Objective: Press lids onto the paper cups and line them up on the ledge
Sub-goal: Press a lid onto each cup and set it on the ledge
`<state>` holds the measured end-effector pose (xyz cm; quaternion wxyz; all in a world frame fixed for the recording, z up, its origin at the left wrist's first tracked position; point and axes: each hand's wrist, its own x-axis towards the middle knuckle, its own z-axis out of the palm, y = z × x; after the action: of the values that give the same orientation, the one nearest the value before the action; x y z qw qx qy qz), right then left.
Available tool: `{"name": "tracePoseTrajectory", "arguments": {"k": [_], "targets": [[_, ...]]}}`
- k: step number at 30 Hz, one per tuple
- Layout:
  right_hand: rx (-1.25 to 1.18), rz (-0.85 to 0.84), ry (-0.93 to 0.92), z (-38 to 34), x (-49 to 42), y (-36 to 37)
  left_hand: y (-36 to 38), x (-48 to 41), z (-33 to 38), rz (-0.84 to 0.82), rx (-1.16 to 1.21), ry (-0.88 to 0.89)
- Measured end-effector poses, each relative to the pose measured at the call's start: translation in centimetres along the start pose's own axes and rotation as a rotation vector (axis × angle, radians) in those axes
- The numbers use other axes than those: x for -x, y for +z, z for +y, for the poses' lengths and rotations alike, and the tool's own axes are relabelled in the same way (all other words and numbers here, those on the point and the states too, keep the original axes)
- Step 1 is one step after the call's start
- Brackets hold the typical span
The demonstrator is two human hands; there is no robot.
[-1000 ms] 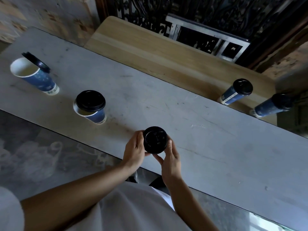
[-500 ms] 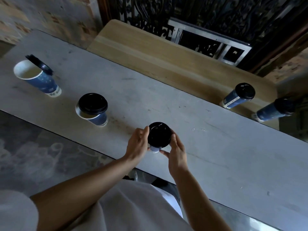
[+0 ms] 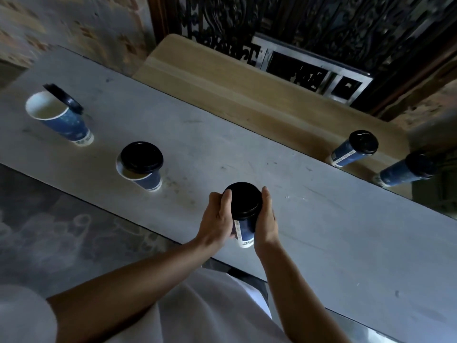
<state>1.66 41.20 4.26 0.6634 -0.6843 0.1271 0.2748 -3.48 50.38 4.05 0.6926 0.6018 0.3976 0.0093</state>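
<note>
Head view. Held cup point(image 3: 244, 231): lid point(image 3: 243, 200) on, tilted over the tabletop point(image 3: 321, 231), left hand point(image 3: 217, 219) and right hand point(image 3: 265, 219) both clasping its sides. First ledge cup point(image 3: 353, 149), second ledge cup point(image 3: 405, 170): lidded, standing on the ledge point(image 3: 247, 95) (apparently finished). Middle cup point(image 3: 148, 180): askew lid point(image 3: 141, 157), unpressed. Left cup point(image 3: 64, 122): open, leaning lid point(image 3: 63, 97) at its rim. Judged tally: two placed, one ready for the ledge, two left.

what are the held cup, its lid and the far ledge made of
The held cup looks like paper: matte blue print, white base band. Its lid is probably plastic: black, with a faint sheen at the rim. The ledge seems wood or wood laminate: pale tan, lengthwise grain bands, matte.
</note>
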Motion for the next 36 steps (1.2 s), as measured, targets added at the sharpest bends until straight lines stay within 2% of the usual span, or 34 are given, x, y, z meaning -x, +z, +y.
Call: {"name": "tracePoseTrajectory", "arguments": {"k": [3, 6, 9, 12, 14, 16, 18, 20, 21, 23, 24, 26, 29, 31, 33, 34, 36], "targets": [[-0.119, 0.032, 0.045, 1.0, 0.2, 0.1, 0.4, 0.6, -0.2, 0.087, -0.064, 0.131], [-0.24, 0.148, 0.07, 1.6, 0.9, 1.3, 1.1, 0.9, 0.8, 0.145, 0.086, 0.101], [-0.332, 0.205, 0.076, 1.1, 1.2, 2.1, 1.7, 1.0, 1.6, 0.215, 0.17, 0.155], [-0.341, 0.25, 0.033, 0.2, 1.0, 2.1, 2.3, 1.0, 2.0, 0.264, 0.23, 0.193], [-0.301, 0.266, 0.025, -0.7, 1.1, 1.8, 2.7, 1.0, 2.6, 0.284, 0.266, 0.152], [-0.188, 0.243, 0.068, -1.4, 1.2, 1.3, 3.1, 0.7, 2.6, 0.262, 0.344, 0.037], [0.019, 0.165, 0.116, -2.2, 1.7, 0.3, 3.4, 0.3, 2.4, 0.152, 0.603, -0.173], [0.292, 0.022, 0.093, -2.7, 1.9, -1.5, 3.7, -0.1, 2.4, 0.065, 0.813, -0.416], [0.399, -0.073, 0.055, -2.9, 1.9, -2.5, 3.9, -0.2, 2.4, 0.08, 0.828, -0.484], [0.559, -0.23, 0.008, -3.3, 2.0, -4.6, 4.4, -0.8, 2.0, 0.113, 0.832, -0.567], [0.642, -0.275, 0.003, -3.4, 1.9, -5.6, 4.8, -0.9, 1.9, 0.074, 0.85, -0.608], [0.784, -0.306, 0.026, -3.7, 1.6, -7.5, 5.9, -1.0, 1.3, 0.002, 0.86, -0.677], [0.926, -0.361, 0.053, -4.6, 0.7, -10.3, 8.0, -0.9, 0.0, 0.033, 0.9, -0.713], [1.049, -0.416, 0.009, -6.1, -0.5, -12.4, 9.6, -0.7, -0.8, 0.055, 0.864, -0.705], [1.196, -0.479, -0.079, -8.3, -2.0, -14.3, 11.4, -0.7, -1.9, 0.095, 0.717, -0.629], [1.294, -0.51, -0.138, -9.6, -2.9, -15.1, 12.3, -0.8, -2.8, 0.148, 0.568, -0.544], [1.506, -0.57, -0.239, -12.3, -4.2, -16.4, 13.6, -1.0, -5.5, 0.27, 0.012, -0.257]]}}
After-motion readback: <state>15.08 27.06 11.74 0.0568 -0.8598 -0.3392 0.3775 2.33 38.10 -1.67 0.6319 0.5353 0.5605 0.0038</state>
